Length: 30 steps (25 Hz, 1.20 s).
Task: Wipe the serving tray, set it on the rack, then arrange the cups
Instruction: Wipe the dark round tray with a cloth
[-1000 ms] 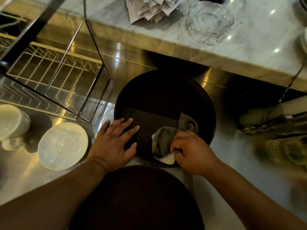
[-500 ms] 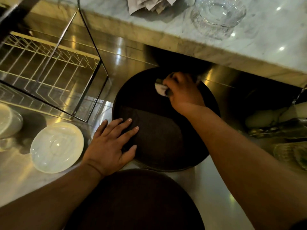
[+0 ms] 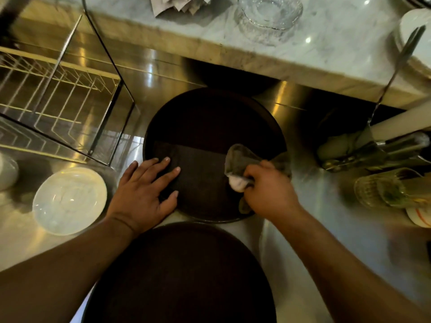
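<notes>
Shows a round dark tray (image 3: 205,122) lying flat, face up, on the steel counter (image 3: 326,206), just right of the wire rack (image 3: 58,89). Presses the left hand (image 3: 144,190) on its near-left rim, fingers straight and spread. Grips a bunched grey cloth (image 3: 240,159) in the right hand (image 3: 268,192), fingers curled, at the near-right rim.

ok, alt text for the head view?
A person's right hand grips a grey cloth on a dark serving tray on a steel counter, while the left hand rests flat on its near-left edge. A wire rack and a white saucer sit to the left.
</notes>
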Motion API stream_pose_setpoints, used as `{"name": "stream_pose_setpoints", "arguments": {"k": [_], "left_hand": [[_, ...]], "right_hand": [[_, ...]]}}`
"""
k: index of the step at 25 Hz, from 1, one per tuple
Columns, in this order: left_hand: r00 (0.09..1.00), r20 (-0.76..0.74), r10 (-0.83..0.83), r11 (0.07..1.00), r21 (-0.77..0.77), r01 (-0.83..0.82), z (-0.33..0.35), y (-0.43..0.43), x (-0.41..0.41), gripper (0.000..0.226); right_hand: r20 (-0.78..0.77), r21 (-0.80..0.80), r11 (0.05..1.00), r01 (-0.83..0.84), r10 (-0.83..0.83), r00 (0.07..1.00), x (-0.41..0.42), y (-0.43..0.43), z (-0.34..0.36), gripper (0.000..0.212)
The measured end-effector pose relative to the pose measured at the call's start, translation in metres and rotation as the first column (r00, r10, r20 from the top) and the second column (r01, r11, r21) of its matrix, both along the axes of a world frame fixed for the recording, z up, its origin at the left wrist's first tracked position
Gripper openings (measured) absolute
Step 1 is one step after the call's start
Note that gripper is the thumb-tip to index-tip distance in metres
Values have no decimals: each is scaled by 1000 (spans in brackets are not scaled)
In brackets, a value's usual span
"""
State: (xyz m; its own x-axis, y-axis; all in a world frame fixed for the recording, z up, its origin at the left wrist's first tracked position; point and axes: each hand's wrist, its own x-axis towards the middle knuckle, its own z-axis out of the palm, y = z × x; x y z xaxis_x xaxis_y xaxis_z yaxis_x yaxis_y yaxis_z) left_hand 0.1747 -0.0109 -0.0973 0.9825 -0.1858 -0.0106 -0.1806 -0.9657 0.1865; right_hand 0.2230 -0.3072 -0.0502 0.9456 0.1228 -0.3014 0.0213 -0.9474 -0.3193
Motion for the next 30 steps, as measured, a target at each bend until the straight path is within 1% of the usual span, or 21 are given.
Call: {"name": "stream_pose_setpoints", "arguments": {"k": [3, 5, 7, 9, 10, 11, 12, 13, 14, 15, 16, 17, 18, 19, 20, 22, 23, 25, 27, 28, 30], "left_hand": [[1000, -25, -2, 1000, 6, 2, 2, -2, -1, 64], [1000, -29, -9, 1000, 22, 9, 1, -2, 0, 64], [1000, -21, -18, 1000, 22, 18, -2, 0, 0, 64], [1000, -5, -22, 999, 29, 23, -4, 0, -1, 63], [1000, 0, -21, 999, 34, 21, -5, 1, -1, 63], [1000, 5, -19, 999, 34, 18, -5, 0, 0, 63], [1000, 12, -17, 999, 28, 16, -5, 0, 0, 63], [1000, 19, -15, 1000, 18, 14, -6, 0, 0, 63], [1000, 23, -12, 1000, 6, 12, -7, 0, -2, 64], [1000, 29, -7, 1000, -6, 7, -7, 1, -2, 66], [999, 38, 9, 1000, -13, -9, -8, 2, -2, 69], [998, 48, 42, 999, -19, -41, -9, 3, -3, 72], [994, 58, 92, 995, -32, -90, -10, 4, -4, 75], [987, 63, 149, 988, -49, -146, -10, 4, -5, 77], [978, 61, 199, 979, -62, -195, -11, 4, -6, 78], [973, 36, 227, 973, -54, -224, -10, 3, -5, 81], [976, 25, 215, 976, -43, -214, -9, 3, -4, 80], [981, 14, 195, 981, -18, -194, -9, 3, -2, 78], [983, 2, 185, 983, 9, -185, -9, 4, -1, 77], [984, -1, 179, 984, 18, -179, -9, 2, -1, 77], [985, -6, 175, 984, 31, -175, -8, 3, 0, 76]], "right_hand": [[-39, 176, 981, -87, 95, 995, -34, 49, 3, 22], [-1, 187, 959, -211, 215, 977, -44, 80, 3, 24], [13, 214, 938, -274, 278, 961, -41, 88, 6, 33], [-8, 264, 933, -243, 254, 967, -32, 74, 6, 51], [24, 227, 942, -246, 247, 969, -29, 64, 4, 61], [68, 140, 954, -264, 257, 964, -29, 56, 2, 68], [80, 58, 958, -281, 276, 958, -30, 50, 2, 69], [68, 21, 956, -293, 291, 954, -31, 48, 1, 65], [28, 43, 956, -291, 290, 957, -32, 47, -1, 57], [-11, 118, 959, -258, 261, 965, -30, 46, -2, 48], [-58, 215, 962, -169, 185, 981, -23, 43, -1, 42], [-87, 307, 951, -43, 73, 994, -13, 38, 0, 38], [-76, 375, 923, 86, -62, 995, 0, 34, 2, 36], [-6, 413, 892, 185, -200, 980, 17, 28, 4, 35], [102, 416, 875, 246, -314, 944, 36, 25, 5, 37], [278, 361, 879, 311, -420, 864, 80, 25, 5, 41], [297, 306, 891, 334, -423, 856, 102, 32, 1, 41], [229, 166, 910, 380, -411, 882, 139, 57, -11, 40], [167, 109, 925, 365, -379, 910, 152, 98, -20, 42], [151, 112, 946, 306, -320, 935, 149, 121, -20, 46], [145, 174, 982, 71, -97, 985, 127, 167, -18, 55]]}}
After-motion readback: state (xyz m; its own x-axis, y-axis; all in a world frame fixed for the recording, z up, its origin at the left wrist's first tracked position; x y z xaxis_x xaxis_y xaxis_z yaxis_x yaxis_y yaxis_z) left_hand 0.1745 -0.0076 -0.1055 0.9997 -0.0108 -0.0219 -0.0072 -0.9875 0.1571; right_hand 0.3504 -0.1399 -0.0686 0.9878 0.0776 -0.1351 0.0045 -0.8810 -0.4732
